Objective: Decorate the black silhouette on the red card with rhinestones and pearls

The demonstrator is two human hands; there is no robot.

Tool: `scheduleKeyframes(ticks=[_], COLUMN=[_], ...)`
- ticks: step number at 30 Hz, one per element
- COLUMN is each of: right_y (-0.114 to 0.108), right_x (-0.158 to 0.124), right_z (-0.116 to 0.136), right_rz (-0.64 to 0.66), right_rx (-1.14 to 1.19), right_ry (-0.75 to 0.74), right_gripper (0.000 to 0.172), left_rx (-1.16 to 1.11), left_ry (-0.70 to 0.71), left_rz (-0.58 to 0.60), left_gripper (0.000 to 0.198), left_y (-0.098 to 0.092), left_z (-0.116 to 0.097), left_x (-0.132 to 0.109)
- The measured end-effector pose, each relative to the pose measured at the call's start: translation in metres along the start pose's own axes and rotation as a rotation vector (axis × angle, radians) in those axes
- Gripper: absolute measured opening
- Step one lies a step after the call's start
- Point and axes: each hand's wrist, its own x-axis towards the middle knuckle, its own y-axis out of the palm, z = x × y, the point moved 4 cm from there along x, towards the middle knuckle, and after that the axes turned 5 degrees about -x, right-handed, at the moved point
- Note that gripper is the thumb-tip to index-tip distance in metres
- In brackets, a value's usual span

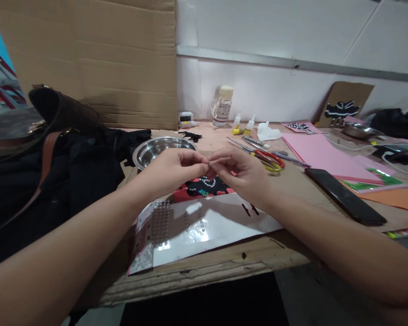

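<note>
My left hand (180, 170) and my right hand (240, 174) meet above the work surface, fingertips pinched together and touching. Whatever sits between the fingertips is too small to name. Below them lies a black cut-out piece (216, 184) with silvery beads and a shiny coloured patch, resting on red material (182, 195). In front is a glossy white sheet (177, 251), with rows of pearl-like stick-on beads (161, 222) at its left end. Close behind my left hand stands a steel bowl (148, 147).
Scissors (268, 160), small glue bottles (250, 124) and a flask (222, 106) stand or lie behind my hands. To the right are a black phone (345, 194) and pink sheets (329, 158). Dark cloth and a bag (64, 108) crowd the left, before upright cardboard (122, 59).
</note>
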Motion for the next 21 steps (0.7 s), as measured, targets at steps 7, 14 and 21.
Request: scheduleKeyframes(ticks=[7,14,21], right_y=[-0.004,-0.008,-0.001], right_x=[0.002,0.001,-0.016], right_z=[0.000,-0.009,0.012], right_rz=[-0.030,-0.009,0.315], right_rx=[-0.102,0.002,-0.370], right_ry=[0.009,0.165,0.086], right_gripper=[0.003,0.013,0.010], left_rx=[-0.036,0.064,0.492], left_ry=[0.000,-0.013,-0.065], left_rz=[0.021,0.081,0.333], left_gripper=[0.017,0.017,0.025], left_y=[0.002,-0.007,-0.008], left_z=[-0.001,-0.005,0.003], left_x=[-0.001,0.001,-0.005])
